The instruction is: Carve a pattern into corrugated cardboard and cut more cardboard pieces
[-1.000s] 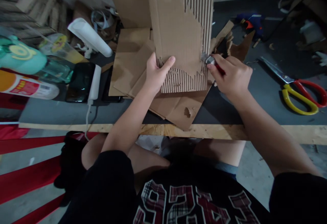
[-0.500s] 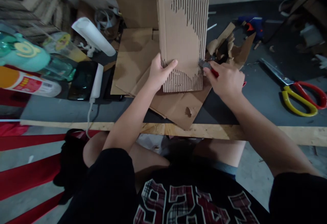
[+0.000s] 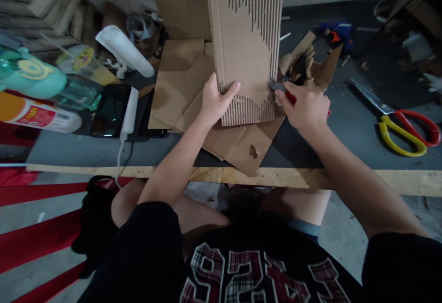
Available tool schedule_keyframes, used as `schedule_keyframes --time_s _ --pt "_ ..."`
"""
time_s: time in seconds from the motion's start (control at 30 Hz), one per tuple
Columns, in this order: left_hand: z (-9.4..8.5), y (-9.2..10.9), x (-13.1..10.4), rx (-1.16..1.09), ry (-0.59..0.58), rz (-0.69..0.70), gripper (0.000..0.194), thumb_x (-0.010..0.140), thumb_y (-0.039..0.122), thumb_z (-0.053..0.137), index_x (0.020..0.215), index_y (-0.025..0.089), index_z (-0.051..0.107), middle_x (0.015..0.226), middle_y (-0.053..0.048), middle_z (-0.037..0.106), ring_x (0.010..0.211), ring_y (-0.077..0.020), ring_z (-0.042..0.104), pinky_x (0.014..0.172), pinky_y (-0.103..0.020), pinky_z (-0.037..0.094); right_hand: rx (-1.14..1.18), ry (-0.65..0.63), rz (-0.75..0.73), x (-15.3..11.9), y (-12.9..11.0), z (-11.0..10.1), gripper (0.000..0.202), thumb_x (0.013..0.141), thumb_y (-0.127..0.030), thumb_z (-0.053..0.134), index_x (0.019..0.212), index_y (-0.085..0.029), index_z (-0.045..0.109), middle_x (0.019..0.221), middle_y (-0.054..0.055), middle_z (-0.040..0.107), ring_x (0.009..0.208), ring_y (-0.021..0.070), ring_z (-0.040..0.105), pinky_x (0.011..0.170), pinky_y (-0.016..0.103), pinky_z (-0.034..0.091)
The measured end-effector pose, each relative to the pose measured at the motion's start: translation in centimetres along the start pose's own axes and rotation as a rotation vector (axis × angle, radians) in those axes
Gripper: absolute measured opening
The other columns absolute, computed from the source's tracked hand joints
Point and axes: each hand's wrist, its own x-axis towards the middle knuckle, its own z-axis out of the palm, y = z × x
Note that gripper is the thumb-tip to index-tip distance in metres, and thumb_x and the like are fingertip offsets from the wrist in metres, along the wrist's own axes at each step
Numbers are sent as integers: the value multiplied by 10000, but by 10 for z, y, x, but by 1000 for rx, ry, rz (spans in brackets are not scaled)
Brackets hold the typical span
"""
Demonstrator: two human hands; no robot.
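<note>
A long cardboard piece (image 3: 245, 49) stands tilted over the table, its top paper partly peeled so that corrugated ridges show along the right side, top and bottom. My left hand (image 3: 217, 96) grips its lower left edge, thumb on the front face and the other fingers hidden behind. In my right hand (image 3: 305, 105) is a red-handled knife (image 3: 275, 84), its grey front end touching the border of the smooth paper near the right edge. Under the piece lie flat cardboard sheets (image 3: 183, 77). Torn scraps (image 3: 322, 68) are beside my right hand.
Yellow-and-red-handled scissors (image 3: 402, 128) lie at the right, with a blue glue gun (image 3: 336, 33) behind. Bottles (image 3: 44, 114), a black phone (image 3: 110, 109) and a white device with a cable (image 3: 130, 112) are at the left. A wooden strip (image 3: 286, 177) edges the table.
The top of the cardboard has tilted slightly to the left. Both hands keep nearly the same place and grip, and the knife's front end stays at the paper's border.
</note>
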Motion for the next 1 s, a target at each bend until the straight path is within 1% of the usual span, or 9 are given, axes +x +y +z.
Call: schedule_keyframes --time_s 0.07,0.13,0.33,0.43,0.57,0.67,0.8,1.0 --pt "0 2 0 -37 6 -27 663 858 783 585 1198 215 568 1219 -129 709 1210 -290 672 1061 -440 542 8 54 -49 2 6 5 490 1012 -535 454 1269 -230 739 1014 143 754 840 278 671 678 358 453" --pt "0 3 -1 -63 3 -48 664 846 782 603 1196 218 576 1224 -128 707 1239 -300 655 1084 -454 526 30 81 -106 5 14 10 514 1005 -548 450 1274 -222 742 1004 138 762 862 282 679 691 361 472" --pt "-2 2 1 -129 -39 -68 731 810 823 611 1218 217 581 1235 -129 697 1297 -325 624 1112 -501 505 108 78 -228 14 31 20 602 1016 -613 366 1263 -220 749 1002 119 776 935 280 711 778 370 513" --pt "-4 4 2 -172 -49 -92 745 785 823 644 1218 220 591 1259 -139 692 1298 -329 625 1111 -510 509 112 79 -234 16 32 20 657 1013 -647 329 1266 -206 746 1002 132 774 943 282 713 801 376 518" --pt "-4 4 4 -215 -41 -123 775 738 839 682 1197 219 610 1251 -137 705 1262 -332 651 1096 -521 525 128 87 -239 15 32 20 681 1000 -667 335 1259 -188 744 994 152 769 950 295 720 820 395 521" --pt "-3 -1 6 -244 -54 -135 799 713 854 692 1189 218 611 1232 -128 712 1250 -338 666 1079 -529 540 146 92 -240 15 32 20 671 999 -659 334 1250 -193 746 1008 156 772 952 299 724 827 405 526" --pt "-3 -11 10 -279 -90 -163 821 683 859 714 1191 222 610 1245 -119 712 1247 -342 678 1066 -531 557 137 67 -219 14 29 20 669 994 -669 321 1260 -221 740 1036 140 776 972 293 716 851 403 529" --pt "-4 -17 11 -313 -108 -188 824 679 838 739 1203 215 609 1259 -126 708 1250 -351 683 1068 -540 563 158 65 -237 13 29 20 740 993 -710 263 1256 -213 743 973 140 769 921 284 719 836 400 532"
